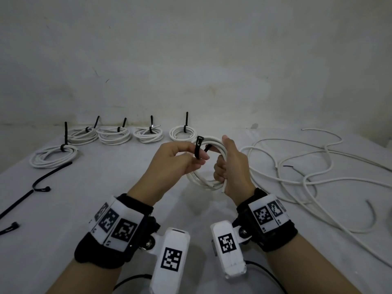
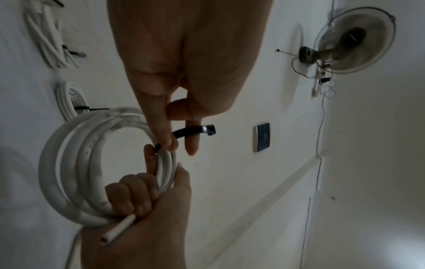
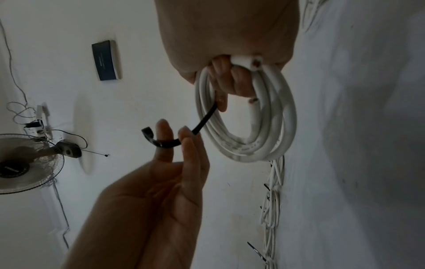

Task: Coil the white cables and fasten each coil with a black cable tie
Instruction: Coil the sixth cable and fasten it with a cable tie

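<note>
The coiled round white plastic cable (image 1: 209,164) is being held above the grey counter (image 1: 106,177), so a tie can pass around its turns. The right hand (image 1: 232,166) is clenching the bundle; the left hand (image 1: 180,159) is pinching the thin black plastic cable tie (image 1: 199,147). The tie's tail is running behind the fingers, hidden.

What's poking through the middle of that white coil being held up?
The right hand grips the white coil, its fingers curled through the opening. A black cable tie, pinched by the left hand, enters there too. Its far end is hidden behind a right fingertip.
</note>
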Motion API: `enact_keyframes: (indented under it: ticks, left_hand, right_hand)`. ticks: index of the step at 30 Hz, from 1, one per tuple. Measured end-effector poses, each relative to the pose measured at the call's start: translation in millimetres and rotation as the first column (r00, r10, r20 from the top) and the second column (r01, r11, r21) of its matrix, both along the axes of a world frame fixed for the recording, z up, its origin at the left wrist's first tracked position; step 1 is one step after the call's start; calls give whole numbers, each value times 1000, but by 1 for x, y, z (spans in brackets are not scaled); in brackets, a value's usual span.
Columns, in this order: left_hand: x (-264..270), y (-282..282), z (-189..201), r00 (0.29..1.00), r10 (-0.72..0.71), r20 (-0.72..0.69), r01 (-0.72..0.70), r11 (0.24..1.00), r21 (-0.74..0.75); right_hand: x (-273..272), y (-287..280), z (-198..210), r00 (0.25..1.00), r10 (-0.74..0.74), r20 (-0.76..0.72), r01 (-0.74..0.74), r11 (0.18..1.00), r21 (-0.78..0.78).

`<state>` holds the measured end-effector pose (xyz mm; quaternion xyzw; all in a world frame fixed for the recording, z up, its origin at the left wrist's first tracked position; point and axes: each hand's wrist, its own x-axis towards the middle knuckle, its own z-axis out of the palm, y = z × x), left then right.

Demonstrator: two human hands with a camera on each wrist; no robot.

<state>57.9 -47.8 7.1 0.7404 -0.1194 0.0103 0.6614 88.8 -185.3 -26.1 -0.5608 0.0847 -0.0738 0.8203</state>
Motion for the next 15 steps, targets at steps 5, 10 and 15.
enact_keyframes:
  ticks: [5,10,15]
  left_hand:
    - [1,4,0,988,-18,151,16,1000,16]
    - [10,7,-1,952,29,306,-64,993,104]
    - [20,8,-2,888,95,450,-187,969,164]
  right_hand:
    - [-1,1,-1,1000,5,6,-5,1000,-17]
    - [-2,2,1,994,106,28,-108,991,76]
    - [-6,6,5,965,254,64,-260,958,123]
